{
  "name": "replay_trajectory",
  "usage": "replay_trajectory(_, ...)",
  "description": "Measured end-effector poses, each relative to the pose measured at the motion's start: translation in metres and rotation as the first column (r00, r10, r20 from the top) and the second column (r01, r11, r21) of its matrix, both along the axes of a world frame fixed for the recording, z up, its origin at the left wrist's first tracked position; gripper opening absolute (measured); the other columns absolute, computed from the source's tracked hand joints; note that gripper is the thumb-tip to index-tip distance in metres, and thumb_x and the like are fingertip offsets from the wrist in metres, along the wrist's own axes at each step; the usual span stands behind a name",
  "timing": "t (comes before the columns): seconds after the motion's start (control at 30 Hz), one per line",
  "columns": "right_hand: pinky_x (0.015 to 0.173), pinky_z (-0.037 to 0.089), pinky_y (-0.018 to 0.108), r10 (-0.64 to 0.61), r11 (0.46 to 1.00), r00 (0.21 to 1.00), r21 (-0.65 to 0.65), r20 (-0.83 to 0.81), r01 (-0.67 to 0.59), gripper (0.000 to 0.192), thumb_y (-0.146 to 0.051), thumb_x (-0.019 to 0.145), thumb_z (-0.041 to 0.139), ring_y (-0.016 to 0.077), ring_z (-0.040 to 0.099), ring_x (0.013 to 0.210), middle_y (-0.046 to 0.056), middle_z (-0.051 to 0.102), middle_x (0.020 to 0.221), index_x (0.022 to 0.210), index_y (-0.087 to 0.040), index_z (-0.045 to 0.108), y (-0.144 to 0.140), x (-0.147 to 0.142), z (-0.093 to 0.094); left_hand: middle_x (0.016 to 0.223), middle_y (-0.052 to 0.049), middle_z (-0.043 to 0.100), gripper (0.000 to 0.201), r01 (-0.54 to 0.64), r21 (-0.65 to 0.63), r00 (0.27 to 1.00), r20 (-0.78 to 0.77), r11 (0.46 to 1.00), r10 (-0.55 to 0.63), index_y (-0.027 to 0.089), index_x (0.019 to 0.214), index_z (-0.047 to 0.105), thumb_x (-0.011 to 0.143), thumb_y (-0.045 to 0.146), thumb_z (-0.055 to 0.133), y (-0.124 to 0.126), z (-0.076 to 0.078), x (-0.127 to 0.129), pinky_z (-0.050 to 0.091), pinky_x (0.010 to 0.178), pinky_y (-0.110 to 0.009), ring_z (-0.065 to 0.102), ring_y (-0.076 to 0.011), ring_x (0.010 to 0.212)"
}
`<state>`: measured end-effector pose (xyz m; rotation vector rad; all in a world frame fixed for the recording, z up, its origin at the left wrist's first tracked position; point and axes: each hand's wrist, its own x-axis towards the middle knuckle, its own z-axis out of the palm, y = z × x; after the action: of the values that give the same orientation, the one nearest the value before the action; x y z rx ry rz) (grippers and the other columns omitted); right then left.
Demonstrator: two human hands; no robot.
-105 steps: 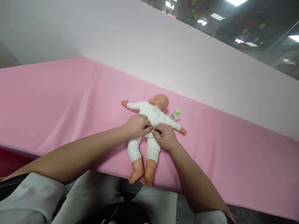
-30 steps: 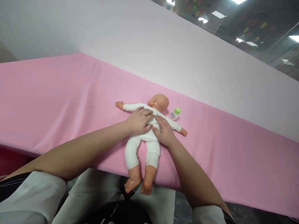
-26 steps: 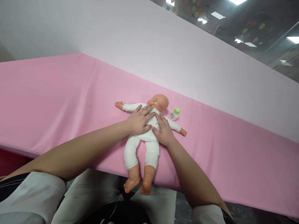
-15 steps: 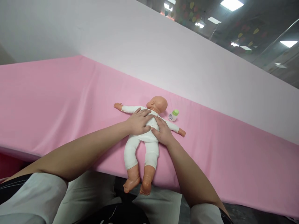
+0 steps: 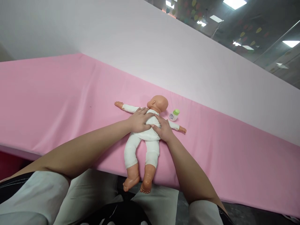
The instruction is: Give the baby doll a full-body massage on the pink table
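Flat and released, left hand [image 5: 138,120] and right hand [image 5: 163,129] both pressing palms on the torso of a baby doll [image 5: 147,134] in a white suit, neither grip closed, doll lying on the pink-covered bench [image 5: 58,100], feet over the near edge, small green-capped bottle [image 5: 174,114] just beside its head

At my two o'clock a small white bottle with a green cap [image 5: 174,114] lies on the pink sheet [image 5: 58,93], a pale wall [image 5: 164,47] rising behind it.
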<state>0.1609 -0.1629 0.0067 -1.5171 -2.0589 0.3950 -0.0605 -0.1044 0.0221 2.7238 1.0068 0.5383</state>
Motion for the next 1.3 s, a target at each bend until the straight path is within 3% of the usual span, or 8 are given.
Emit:
replay_trajectory(0.17, 0.126, 0.037, 0.058, -0.03, 0.993, 0.997, 0.115, -0.065, 0.038, 0.064, -0.054, 0.099, 0.063, 0.0327, 0.054, 0.147, 0.014, 0.059, 0.158, 0.155, -0.023, 0.053, 0.002, 0.0, -0.005, 0.173, -0.02, 0.032, 0.069, -0.024, -0.021, 0.998, 0.066, 0.999, 0.025, 0.021, 0.156, 0.052, 0.095, 0.052, 0.061, 0.0, -0.002, -0.003, 0.027, 0.127, -0.067, 0.03, -0.0459, 0.16)
replay_trajectory(0.27, 0.118, 0.046, 0.053, -0.12, 0.961, 0.985, 0.232, -0.127, 0.147, 0.057, -0.051, 0.099, 0.063, 0.0323, 0.062, 0.134, 0.015, 0.068, 0.145, 0.147, -0.021, 0.061, -0.001, 0.001, -0.005, 0.164, -0.019, 0.046, 0.061, -0.082, 0.037, 0.975, 0.211, 0.996, 0.073, 0.017, 0.143, 0.061, 0.091, 0.05, 0.061, -0.002, 0.001, -0.008, 0.036, 0.126, -0.055, 0.045, -0.0393, 0.151)
replay_trajectory(0.37, 0.108, 0.051, 0.052, -0.246, 0.908, 0.959, 0.311, -0.144, 0.28, 0.043, -0.048, 0.098, 0.063, 0.0324, 0.066, 0.117, 0.014, 0.075, 0.122, 0.128, -0.02, 0.068, -0.004, 0.001, -0.002, 0.133, -0.016, 0.067, 0.043, -0.262, 0.041, 0.932, 0.271, 0.964, 0.242, 0.018, 0.121, 0.07, 0.093, 0.048, 0.055, -0.003, 0.011, -0.014, 0.047, 0.113, -0.051, 0.063, -0.0354, 0.126)
replay_trajectory(0.53, 0.086, 0.052, 0.042, -0.333, 0.91, 0.937, 0.224, -0.111, 0.35, 0.027, -0.049, 0.097, 0.061, 0.0263, 0.067, 0.091, 0.007, 0.073, 0.097, 0.099, -0.022, 0.066, -0.009, -0.001, 0.004, 0.084, -0.012, 0.072, 0.052, -0.452, -0.138, 0.889, 0.012, 0.881, 0.458, 0.02, 0.081, 0.066, 0.097, 0.065, 0.044, 0.0, 0.023, -0.022, 0.051, 0.085, -0.047, 0.069, -0.0331, 0.084)
replay_trajectory(0.8, 0.071, 0.04, 0.033, -0.423, 0.896, 0.905, 0.128, -0.049, 0.426, 0.037, -0.056, 0.101, 0.055, 0.0218, 0.061, 0.075, 0.001, 0.069, 0.078, 0.081, -0.025, 0.057, -0.016, -0.003, 0.016, 0.084, -0.014, 0.075, 0.061, -0.506, -0.166, 0.859, -0.009, 0.847, 0.512, 0.019, 0.087, 0.069, 0.097, 0.072, 0.04, 0.001, 0.031, -0.03, 0.047, 0.087, -0.047, 0.069, -0.0355, 0.087)
replay_trajectory(0.9, 0.067, 0.035, 0.033, -0.404, 0.912, 0.915, 0.073, -0.009, 0.403, 0.045, -0.059, 0.103, 0.049, 0.0215, 0.057, 0.07, 0.001, 0.065, 0.071, 0.074, -0.026, 0.051, -0.017, -0.003, 0.016, 0.077, -0.013, 0.071, 0.069, -0.439, -0.284, 0.895, -0.053, 0.853, 0.443, 0.021, 0.073, 0.064, 0.097, 0.077, 0.034, 0.004, 0.027, -0.031, 0.045, 0.077, -0.042, 0.068, -0.0336, 0.082)
replay_trajectory(1.03, 0.069, 0.038, 0.033, -0.374, 0.926, 0.92, 0.003, -0.115, 0.377, 0.047, -0.061, 0.105, 0.043, 0.0219, 0.058, 0.073, 0.001, 0.066, 0.074, 0.076, -0.026, 0.053, -0.018, -0.006, 0.012, 0.074, -0.008, 0.068, 0.061, -0.294, -0.402, 0.924, 0.113, 0.867, 0.366, 0.022, 0.071, 0.056, 0.096, 0.075, 0.042, 0.003, 0.018, -0.027, 0.039, 0.065, -0.036, 0.064, -0.026, 0.071)
replay_trajectory(1.3, 0.082, 0.053, 0.04, -0.175, 0.981, 0.902, -0.147, -0.394, 0.126, 0.054, -0.074, 0.099, 0.049, 0.0275, 0.067, 0.089, 0.006, 0.074, 0.09, 0.091, -0.024, 0.067, -0.023, -0.008, 0.013, 0.094, -0.002, 0.074, 0.046, 0.07, -0.29, 0.887, 0.456, 0.954, 0.074, 0.018, 0.105, 0.073, 0.093, 0.061, 0.06, -0.023, 0.027, -0.021, 0.05, 0.076, -0.032, 0.068, -0.0227, 0.086)
